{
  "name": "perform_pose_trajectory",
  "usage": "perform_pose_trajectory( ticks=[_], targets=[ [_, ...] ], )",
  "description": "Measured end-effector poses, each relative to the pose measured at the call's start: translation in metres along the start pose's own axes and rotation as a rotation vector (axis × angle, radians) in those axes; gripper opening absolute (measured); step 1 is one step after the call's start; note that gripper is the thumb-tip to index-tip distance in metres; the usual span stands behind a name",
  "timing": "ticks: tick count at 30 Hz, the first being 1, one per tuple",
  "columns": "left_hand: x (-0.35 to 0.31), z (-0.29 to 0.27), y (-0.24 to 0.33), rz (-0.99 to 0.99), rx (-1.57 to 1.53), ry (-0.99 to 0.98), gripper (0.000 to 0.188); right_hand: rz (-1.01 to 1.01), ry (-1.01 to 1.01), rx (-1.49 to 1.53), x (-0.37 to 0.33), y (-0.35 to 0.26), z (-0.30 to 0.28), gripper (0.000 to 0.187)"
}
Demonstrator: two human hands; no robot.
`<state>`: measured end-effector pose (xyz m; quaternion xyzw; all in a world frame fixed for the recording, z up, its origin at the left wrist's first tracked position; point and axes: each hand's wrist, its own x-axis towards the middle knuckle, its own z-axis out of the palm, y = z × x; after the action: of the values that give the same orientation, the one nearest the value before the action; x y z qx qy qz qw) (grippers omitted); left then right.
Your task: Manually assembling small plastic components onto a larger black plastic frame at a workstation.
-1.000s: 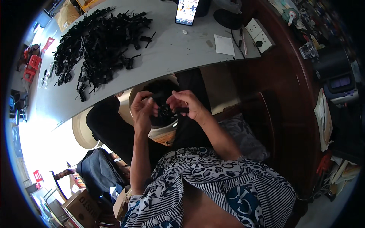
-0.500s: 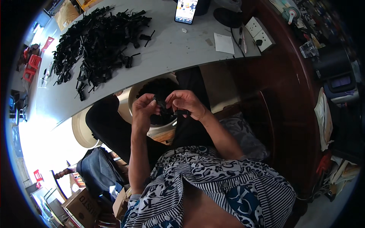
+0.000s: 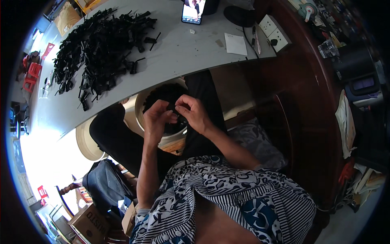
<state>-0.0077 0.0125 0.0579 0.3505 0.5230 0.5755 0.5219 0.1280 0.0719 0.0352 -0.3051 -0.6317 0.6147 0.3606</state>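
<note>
Over a pale round bucket (image 3: 139,116), my left hand (image 3: 156,118) and my right hand (image 3: 195,114) meet fingertip to fingertip. Both pinch a small black plastic part (image 3: 171,107), mostly covered by the fingers, so its exact shape is hard to make out. Beneath it, dark pieces (image 3: 160,94) fill the bucket, which stands between my knees. On the grey table (image 3: 174,53) lies a large heap of black plastic parts (image 3: 101,49) with thin stems or ties sticking out. One such part (image 3: 152,40) rests apart, to the right of the heap.
The table's near edge runs just beyond my hands. A lit phone (image 3: 192,11) stands at the back, near a white paper (image 3: 235,44) and a power strip (image 3: 275,30). A second pale bucket (image 3: 83,142) is at the left, above a dark bag (image 3: 106,185).
My right hand has moved left and closed in on my left hand, its fingertips now on the black part. The black piece seen under the right palm earlier no longer shows there.
</note>
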Motion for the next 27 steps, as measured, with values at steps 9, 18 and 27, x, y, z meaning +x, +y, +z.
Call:
perform_pose_trajectory(
  ticks=[9, 18, 27],
  targets=[
    [-0.009, 0.005, -0.001, 0.365, 0.725, 0.09, 0.012, 0.391, 0.133, 0.514, -0.005, -0.007, 0.013, 0.012],
    [-0.014, 0.011, 0.001, 0.555, 0.891, 0.083, 0.014, 0.434, 0.052, 0.713, -0.006, 0.001, 0.016, 0.011],
    [-0.002, -0.008, 0.013, 0.022, 0.269, -0.026, 0.019, 0.227, -0.108, 0.503, -0.006, 0.003, 0.003, 0.01]
  ],
)
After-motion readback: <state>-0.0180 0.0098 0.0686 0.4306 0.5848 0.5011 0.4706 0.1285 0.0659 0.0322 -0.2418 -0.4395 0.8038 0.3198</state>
